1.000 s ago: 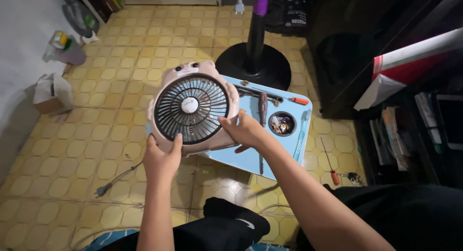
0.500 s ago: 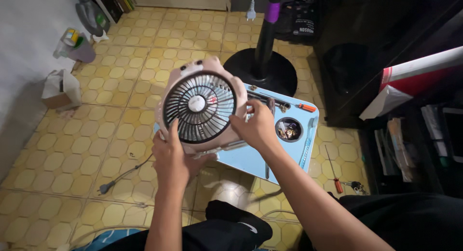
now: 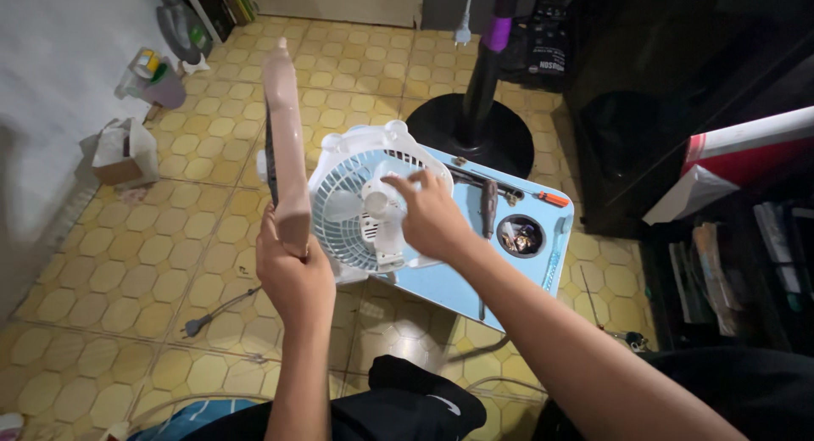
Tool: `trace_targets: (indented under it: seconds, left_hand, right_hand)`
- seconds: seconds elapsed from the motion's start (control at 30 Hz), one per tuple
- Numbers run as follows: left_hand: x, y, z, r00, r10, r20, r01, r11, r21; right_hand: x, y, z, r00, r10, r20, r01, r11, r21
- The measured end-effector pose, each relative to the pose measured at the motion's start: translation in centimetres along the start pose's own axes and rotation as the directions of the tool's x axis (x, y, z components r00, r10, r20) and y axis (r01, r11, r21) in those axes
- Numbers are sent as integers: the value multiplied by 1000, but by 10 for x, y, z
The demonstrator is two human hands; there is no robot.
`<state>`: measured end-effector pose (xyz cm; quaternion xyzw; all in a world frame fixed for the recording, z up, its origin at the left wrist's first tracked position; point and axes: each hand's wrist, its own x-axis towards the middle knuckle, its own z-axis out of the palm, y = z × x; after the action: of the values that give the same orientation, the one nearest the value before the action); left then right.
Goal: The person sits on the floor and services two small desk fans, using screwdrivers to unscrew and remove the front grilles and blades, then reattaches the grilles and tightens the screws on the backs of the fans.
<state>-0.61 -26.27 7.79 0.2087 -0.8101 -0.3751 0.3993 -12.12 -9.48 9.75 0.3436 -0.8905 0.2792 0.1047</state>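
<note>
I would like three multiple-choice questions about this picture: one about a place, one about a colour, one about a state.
1. Where does the small dish of screws sit?
A. on the floor tiles
B. in a round hollow of the blue table
C. on the cardboard box

2. What colour is the handle of the screwdriver at the table's far edge?
A. orange
B. green
C. white

3. In what state is the fan's front cover?
A. fixed on the fan
B. lying on the floor
C. taken off and held upright

Answers:
1. B, the dish rests in the hollow of the blue table.
2. A, its handle is orange.
3. C, the left hand grips the cover apart from the white fan, whose blades lie bare under the right hand.
</note>
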Motion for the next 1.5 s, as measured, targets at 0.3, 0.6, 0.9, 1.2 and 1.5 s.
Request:
trace_targets:
  seconds: [0.3,0.6,0.9,1.2,1.5]
  left_hand:
    - [1,6,3,1000,-19,18,18,1000,6]
    - [-1,5,1,999,-24,39,23,999,39]
    - [-3,6,3,1000,12,-5,-12,1000,16]
    - [-8,14,-4,997,58,43,-61,996,72]
    - [-34,9,6,980,157,124,-188,933,306]
  right_hand:
    - [-20,-2,36,990,125,62,-102,953,-284]
    - [-16,-5,43,999,39,-19,-43,944,-326]
    - [4,-10,31,1000,22,-21,-25,987,-159]
    - [-18,19,17,923,371,-100,-356,924,141]
    - [-36,45,-30,711,656,255,-535,269,801]
